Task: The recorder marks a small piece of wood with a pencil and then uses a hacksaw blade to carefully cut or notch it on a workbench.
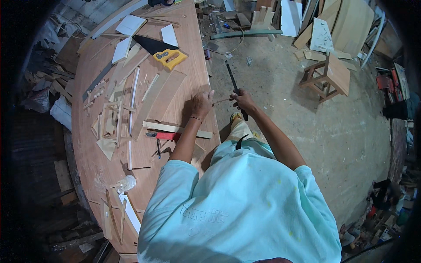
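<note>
My left hand is closed at the table's right edge. A thin wooden stick reaches out from it across the gap to my right hand. Out past the edge, my right hand grips a long, narrow dark tool; its exact kind is not clear. The stick's far end meets the fingers of my right hand. Near my left forearm lie a pale wood strip and a red-handled cutter. Flat curved wood pieces rest just left of my left hand.
A yellow-handled handsaw lies on the wooden table. Left of it are a small wooden frame and white offcuts. A clear plastic cup stands nearer. A wooden stool stands on the floor, with boards behind.
</note>
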Available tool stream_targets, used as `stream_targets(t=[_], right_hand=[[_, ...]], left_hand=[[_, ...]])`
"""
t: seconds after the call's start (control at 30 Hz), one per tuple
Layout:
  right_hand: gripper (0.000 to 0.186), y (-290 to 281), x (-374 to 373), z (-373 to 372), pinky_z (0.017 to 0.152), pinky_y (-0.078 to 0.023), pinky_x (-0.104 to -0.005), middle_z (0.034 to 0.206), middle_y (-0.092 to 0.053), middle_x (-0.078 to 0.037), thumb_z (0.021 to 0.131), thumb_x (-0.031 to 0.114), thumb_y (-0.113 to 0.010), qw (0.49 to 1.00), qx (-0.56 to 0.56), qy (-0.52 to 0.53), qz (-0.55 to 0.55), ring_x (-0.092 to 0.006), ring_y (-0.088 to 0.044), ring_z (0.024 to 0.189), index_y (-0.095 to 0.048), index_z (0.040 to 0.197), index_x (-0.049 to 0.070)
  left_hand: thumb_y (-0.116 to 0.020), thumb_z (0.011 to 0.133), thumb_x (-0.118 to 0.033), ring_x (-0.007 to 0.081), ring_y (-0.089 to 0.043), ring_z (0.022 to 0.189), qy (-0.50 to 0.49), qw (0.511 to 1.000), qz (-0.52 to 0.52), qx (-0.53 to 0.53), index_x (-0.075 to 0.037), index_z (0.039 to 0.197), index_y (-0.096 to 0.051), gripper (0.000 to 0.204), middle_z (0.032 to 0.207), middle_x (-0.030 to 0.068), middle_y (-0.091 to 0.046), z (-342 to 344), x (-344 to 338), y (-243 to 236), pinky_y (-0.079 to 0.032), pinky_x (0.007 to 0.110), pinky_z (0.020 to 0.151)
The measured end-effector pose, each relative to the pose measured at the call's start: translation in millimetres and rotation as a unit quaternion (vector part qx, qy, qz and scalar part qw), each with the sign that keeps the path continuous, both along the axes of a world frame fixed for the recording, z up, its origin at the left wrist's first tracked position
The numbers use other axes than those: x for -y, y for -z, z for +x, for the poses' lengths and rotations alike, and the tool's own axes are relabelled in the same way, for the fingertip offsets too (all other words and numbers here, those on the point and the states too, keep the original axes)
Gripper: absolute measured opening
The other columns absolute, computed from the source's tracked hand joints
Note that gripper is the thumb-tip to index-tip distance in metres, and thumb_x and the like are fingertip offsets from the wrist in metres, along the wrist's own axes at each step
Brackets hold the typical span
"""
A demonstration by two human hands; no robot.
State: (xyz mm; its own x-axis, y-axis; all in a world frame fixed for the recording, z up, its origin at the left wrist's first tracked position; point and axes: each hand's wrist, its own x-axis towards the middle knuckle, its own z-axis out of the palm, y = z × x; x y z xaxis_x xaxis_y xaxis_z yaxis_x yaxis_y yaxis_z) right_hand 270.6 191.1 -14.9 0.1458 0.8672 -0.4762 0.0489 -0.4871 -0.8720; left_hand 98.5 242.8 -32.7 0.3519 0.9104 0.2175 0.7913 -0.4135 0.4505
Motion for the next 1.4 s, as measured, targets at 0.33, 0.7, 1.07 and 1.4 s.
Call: stream_targets(t=[0.33,0.7,1.07,1.4], right_hand=[[0.026,3.2,-1.4,-5.9,0.044,-0.043,-0.0279,0.077,-0.055,-0.012,0.079,0.019,-0.045,1.0,0.011,0.008,-0.01,-0.0168,-0.055,0.058,-0.046,0.093,-0.004],[0.02,21.4,7.1,-7.6,0.053,-0.041,-0.039,0.068,-0.051,-0.022,0.076,0.012,-0.042,0.947,0.298,0.011,0.121,-0.0325,-0.053,0.063,-0.045,0.092,-0.001],[0.024,4.4,27.3,-22.0,0.056,-0.039,-0.0451,0.067,-0.052,-0.022,0.079,0.017,-0.038,0.925,0.352,-0.066,0.124,-0.038,-0.051,0.063,-0.04,0.1,0.005],[0.03,-0.6,44.9,-33.9,0.045,-0.039,-0.0426,0.057,-0.05,-0.022,0.072,0.002,-0.037,0.87,0.41,-0.127,0.242,-0.0377,-0.049,0.052,-0.035,0.099,-0.008]], left_hand=[[-0.054,0.069,-0.021,0.0272,-0.048,0.074,0.094,0.995,-0.026,0.023,-0.004,0.077,-0.051,0.019,0.08,0.0106,-0.049,-15.2,21.9,-14.9,-0.039,0.036,0.062],[-0.049,0.071,-0.018,0.0295,-0.046,0.078,0.027,0.999,0.028,-0.019,-0.003,0.08,-0.048,0.018,0.081,0.0132,-0.046,4.5,17.3,-6.5,-0.037,0.038,0.066],[-0.043,0.074,-0.024,0.0268,-0.04,0.088,0.022,0.991,0.044,-0.121,-0.005,0.09,-0.045,0.025,0.09,0.0123,-0.042,8.5,14.7,14.8,-0.029,0.039,0.075],[-0.045,0.073,-0.021,0.0255,-0.041,0.086,0.029,0.988,0.09,-0.125,-0.007,0.088,-0.046,0.02,0.087,0.0114,-0.042,5.5,16.4,15.8,-0.032,0.039,0.07]])
